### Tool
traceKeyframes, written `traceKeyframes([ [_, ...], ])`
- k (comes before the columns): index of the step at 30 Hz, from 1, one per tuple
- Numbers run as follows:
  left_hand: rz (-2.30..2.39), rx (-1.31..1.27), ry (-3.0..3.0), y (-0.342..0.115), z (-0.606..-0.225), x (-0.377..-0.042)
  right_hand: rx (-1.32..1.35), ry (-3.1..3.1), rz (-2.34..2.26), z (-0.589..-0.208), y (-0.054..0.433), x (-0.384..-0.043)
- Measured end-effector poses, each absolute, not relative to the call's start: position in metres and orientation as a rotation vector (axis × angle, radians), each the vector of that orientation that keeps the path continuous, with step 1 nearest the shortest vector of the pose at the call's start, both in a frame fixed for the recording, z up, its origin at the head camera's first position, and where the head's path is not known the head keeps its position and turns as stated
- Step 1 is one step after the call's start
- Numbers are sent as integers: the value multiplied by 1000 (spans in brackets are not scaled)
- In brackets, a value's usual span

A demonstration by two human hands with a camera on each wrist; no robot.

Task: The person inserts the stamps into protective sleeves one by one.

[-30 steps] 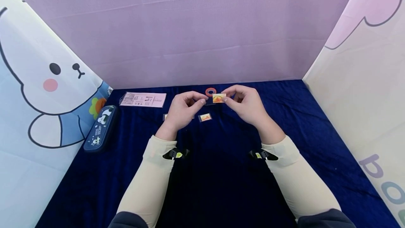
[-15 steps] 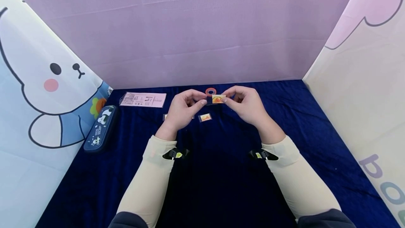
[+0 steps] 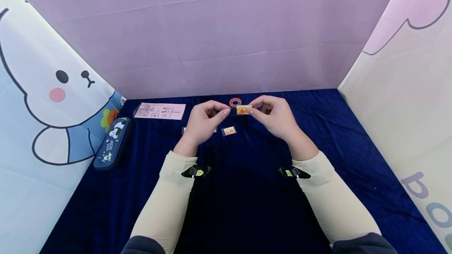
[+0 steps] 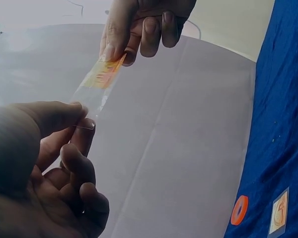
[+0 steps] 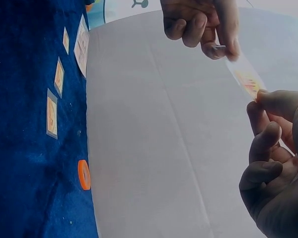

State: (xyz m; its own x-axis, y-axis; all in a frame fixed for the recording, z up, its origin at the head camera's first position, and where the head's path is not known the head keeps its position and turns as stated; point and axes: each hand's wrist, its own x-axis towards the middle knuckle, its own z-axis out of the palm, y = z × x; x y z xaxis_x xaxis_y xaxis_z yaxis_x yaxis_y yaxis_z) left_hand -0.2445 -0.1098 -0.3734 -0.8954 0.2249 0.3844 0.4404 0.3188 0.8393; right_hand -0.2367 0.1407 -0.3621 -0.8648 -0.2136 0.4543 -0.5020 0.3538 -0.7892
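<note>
Between my two hands is a small yellow-and-red stamp [image 3: 243, 109] with a clear plastic sleeve [image 4: 93, 99], both raised above the cloth. My left hand [image 3: 205, 122] pinches the sleeve's clear end between thumb and index finger. The stamp's printed end is pinched by the thumb and index finger of my right hand [image 3: 279, 118]. In the left wrist view the stamp [image 4: 104, 74] overlaps the sleeve; I cannot tell how far it lies inside. Other fingers of both hands are loosely curled.
Three similar stamps in sleeves lie on the dark blue cloth, the closest being this sleeved stamp [image 5: 51, 114]; my left hand partly hides others in the head view. Behind lies an orange-red tape roll [image 3: 235, 102]. Leftward are a pink printed sheet [image 3: 160, 111] and a blue pencil case [image 3: 112, 144].
My left hand has shifted very slightly left and the stamp has moved slightly, tilting a little. Both hands keep their pinch, and the things on the cloth have not moved.
</note>
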Motion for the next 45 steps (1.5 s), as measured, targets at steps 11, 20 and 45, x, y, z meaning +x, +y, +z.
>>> traceKeyframes([
  [11, -1627, -642, -2387, -112, -375, -246, 616, -2355, 1513, -352, 137, -226],
  [20, -1633, -600, -2373, -112, -378, -248, 611, -2338, 1555, -372, 141, -243],
  [45, -1685, -598, -2394, -108, -369, -239, 668, -2340, 1548, -378, 142, -246],
])
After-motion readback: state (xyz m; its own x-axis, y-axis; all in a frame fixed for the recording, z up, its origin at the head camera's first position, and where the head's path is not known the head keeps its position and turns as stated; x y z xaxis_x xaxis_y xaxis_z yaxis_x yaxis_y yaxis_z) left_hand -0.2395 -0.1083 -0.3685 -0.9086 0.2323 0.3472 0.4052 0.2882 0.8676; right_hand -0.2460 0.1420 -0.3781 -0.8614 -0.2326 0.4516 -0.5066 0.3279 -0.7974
